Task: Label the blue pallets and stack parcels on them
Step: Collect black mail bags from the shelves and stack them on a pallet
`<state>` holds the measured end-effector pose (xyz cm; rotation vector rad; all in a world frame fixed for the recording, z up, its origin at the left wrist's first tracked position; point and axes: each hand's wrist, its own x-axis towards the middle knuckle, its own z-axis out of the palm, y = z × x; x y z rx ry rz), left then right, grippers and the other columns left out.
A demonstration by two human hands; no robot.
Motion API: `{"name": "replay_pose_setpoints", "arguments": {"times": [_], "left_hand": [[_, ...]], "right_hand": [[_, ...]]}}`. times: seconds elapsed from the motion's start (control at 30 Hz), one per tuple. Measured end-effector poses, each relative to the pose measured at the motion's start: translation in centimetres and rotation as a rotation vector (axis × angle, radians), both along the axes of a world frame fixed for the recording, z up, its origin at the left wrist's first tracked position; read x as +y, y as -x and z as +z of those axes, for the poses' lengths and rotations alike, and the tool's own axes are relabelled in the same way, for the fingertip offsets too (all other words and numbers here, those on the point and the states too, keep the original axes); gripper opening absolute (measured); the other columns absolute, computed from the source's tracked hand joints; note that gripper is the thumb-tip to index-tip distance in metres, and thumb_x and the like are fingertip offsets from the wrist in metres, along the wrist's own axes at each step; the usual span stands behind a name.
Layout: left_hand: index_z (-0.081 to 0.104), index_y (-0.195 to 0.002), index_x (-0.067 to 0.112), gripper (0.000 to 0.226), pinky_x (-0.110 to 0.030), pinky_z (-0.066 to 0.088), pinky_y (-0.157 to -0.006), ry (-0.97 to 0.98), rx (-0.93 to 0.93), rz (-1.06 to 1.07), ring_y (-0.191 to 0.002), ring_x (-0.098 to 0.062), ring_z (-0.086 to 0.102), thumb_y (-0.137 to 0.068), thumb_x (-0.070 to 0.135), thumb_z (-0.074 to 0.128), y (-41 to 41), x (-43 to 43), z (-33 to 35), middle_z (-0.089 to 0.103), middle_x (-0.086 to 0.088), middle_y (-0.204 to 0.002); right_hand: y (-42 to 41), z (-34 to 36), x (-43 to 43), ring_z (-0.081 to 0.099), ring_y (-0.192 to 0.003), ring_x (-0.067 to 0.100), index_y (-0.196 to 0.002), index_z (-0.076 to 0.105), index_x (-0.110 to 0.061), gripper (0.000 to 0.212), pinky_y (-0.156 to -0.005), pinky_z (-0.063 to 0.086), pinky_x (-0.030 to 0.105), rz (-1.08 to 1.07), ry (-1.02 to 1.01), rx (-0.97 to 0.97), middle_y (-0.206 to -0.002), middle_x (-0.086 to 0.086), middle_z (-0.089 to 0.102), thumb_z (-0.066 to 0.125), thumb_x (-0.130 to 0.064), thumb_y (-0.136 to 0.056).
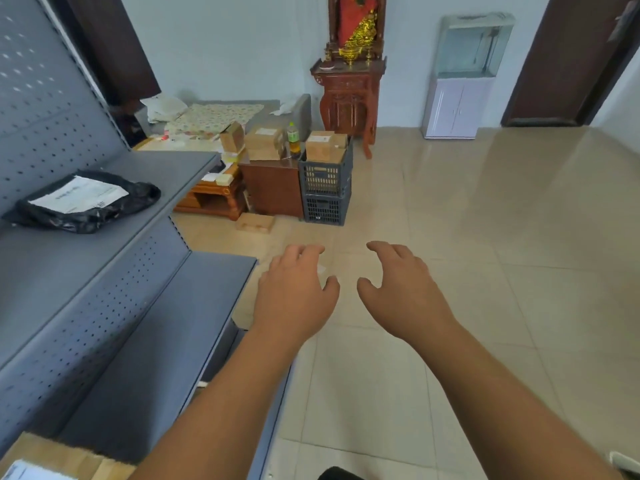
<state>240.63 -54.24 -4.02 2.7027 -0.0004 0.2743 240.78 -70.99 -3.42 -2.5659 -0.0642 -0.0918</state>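
My left hand (294,292) and my right hand (403,289) reach forward side by side over the tiled floor, palms down, fingers curled and apart, holding nothing. A black plastic parcel (86,202) with a white label lies on the upper grey shelf at the left. A cardboard parcel (52,459) with a label pokes in at the bottom left corner. Further off, brown cardboard boxes (265,142) sit on a wooden cabinet, and another box (323,145) rests in a dark crate (325,178). No blue pallet is in view.
Grey perforated metal shelving (104,289) runs along the left side. Stacked dark crates, a wooden cabinet (273,188) and a low wooden table (214,199) stand ahead. A flat cardboard piece (255,222) lies on the floor. A red wooden altar (349,95) and white cabinet (457,105) stand at the back wall.
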Motion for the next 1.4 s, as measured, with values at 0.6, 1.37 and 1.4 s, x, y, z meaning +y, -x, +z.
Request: {"name": "replay_pose_setpoints", "arguments": {"times": [0.6,1.37,1.4], "left_hand": [[0.051,-0.142,0.030,0.048,-0.042,0.045,-0.099,0.025,-0.108,0.291,-0.126,-0.023,0.050,-0.095,0.033,0.061,-18.8,11.5,3.9,0.051,0.006,-0.141],[0.054,-0.141,0.029,0.048,-0.043,0.045,-0.102,0.022,-0.237,1.087,-0.129,-0.024,0.048,-0.094,0.029,0.062,-19.0,29.0,6.4,0.053,0.007,-0.145],[0.054,-0.141,0.030,0.048,-0.043,0.044,-0.103,0.024,-0.222,1.140,-0.129,-0.025,0.048,-0.094,0.030,0.062,-18.7,29.5,6.4,0.052,0.007,-0.145]], "right_hand": [[-22.9,4.0,12.7,0.050,-0.127,0.015,-0.145,0.047,-0.027,0.056,-0.099,0.042,0.030,0.388,-0.146,-0.151,-0.141,-0.006,0.052,0.061,-0.030,-0.091],[-35.0,4.7,38.3,0.051,-0.128,0.015,-0.148,0.042,-0.032,0.048,-0.091,0.037,0.029,1.051,-0.288,-0.003,-0.146,-0.008,0.051,0.049,-0.035,-0.100],[-35.0,4.7,38.9,0.052,-0.127,0.016,-0.147,0.042,-0.032,0.048,-0.091,0.038,0.031,1.077,-0.289,0.015,-0.145,-0.007,0.051,0.049,-0.036,-0.100]]}}
